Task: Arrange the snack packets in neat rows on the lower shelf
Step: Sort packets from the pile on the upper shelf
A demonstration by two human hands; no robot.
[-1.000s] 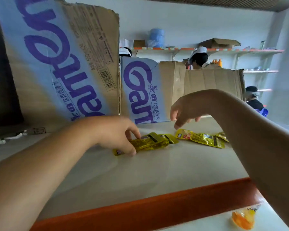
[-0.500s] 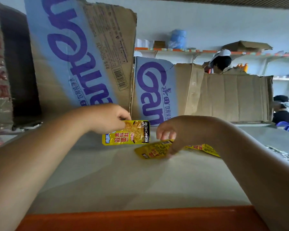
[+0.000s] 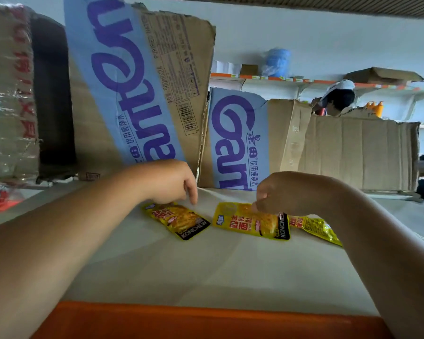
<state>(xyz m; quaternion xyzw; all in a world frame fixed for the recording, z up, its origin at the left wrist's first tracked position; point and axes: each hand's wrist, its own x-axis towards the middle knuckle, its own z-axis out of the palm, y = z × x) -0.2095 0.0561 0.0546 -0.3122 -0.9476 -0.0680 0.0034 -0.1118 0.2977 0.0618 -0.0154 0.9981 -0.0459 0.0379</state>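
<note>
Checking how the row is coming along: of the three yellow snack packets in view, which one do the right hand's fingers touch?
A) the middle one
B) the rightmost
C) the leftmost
A: the right hand has its curled fingers on the top edge of the middle packet, while the left hand is at the leftmost packet.

Wrapped in glossy, crinkled plastic film: left packet (image 3: 176,220), middle packet (image 3: 251,225) and right packet (image 3: 313,227). Laid on a smooth, matt shelf (image 3: 206,270), fronted by a satin-finished orange lip (image 3: 181,321). Backed by rough, matt corrugated cardboard boxes (image 3: 353,152), ragged where torn, with smoother printed blue panels. Sheathed in shiny, wrinkled clear film at far left: a cardboard carton (image 3: 8,94).
</note>
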